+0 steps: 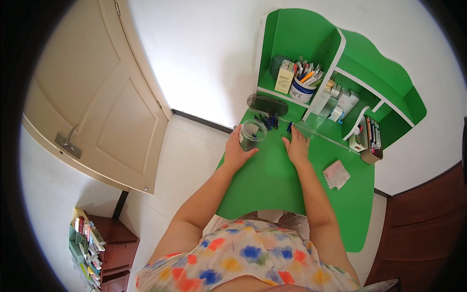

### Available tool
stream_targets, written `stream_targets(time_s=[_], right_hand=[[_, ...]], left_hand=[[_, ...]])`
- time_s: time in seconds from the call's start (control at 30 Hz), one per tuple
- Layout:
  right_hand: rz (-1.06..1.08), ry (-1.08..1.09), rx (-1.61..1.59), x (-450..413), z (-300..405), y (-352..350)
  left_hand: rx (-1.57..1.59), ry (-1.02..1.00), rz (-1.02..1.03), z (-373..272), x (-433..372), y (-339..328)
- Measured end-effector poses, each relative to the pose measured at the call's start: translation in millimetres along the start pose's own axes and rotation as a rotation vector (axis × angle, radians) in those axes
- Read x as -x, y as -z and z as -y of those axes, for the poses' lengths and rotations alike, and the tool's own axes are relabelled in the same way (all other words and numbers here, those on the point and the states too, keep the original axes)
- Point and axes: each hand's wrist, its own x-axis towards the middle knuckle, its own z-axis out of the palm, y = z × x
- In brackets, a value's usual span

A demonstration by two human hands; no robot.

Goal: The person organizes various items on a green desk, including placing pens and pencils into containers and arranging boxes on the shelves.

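My left hand [235, 151] is wrapped around the side of a clear plastic jar [251, 135] on the green desk [266, 182]. A few small dark items show inside the jar. Farther right, my right hand [297, 148] rests near the back of the desk, its fingertips at a small dark blue item [289, 127]; whether they grip it, I cannot tell. Just behind the jar lies a group of dark blue and black pen caps or short pen parts [270, 122]. A clear round lid [303, 127] appears to lie beside my right fingertips.
A dark glasses case [267, 105] lies at the desk's back left. Shelves above hold a yellowish box [284, 77], a white tub of pens [303, 91] and several small boxes [343, 100]. A brown pen holder [372, 156] stands at right, and a folded cloth [336, 174] lies nearer me.
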Motion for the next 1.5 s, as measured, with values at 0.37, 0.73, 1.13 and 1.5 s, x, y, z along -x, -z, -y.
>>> stream_targets(time_s=[0.37, 0.73, 1.13, 1.5], right_hand=[[-0.008, 0.046, 0.117, -9, 3, 9], [0.116, -0.026, 0.204, -22, 37, -20], [0.099, -0.051, 0.228, -50, 50, -27], [-0.042, 0.066, 0.003, -45, 21, -32]], left_hand=[[0.040, 0.054, 0.014, -2, 0, 1], [0.060, 0.043, 0.028, -1, -2, 1], [0.046, 0.036, 0.034, -2, -3, 4], [0.012, 0.036, 0.027, -1, -1, 3]])
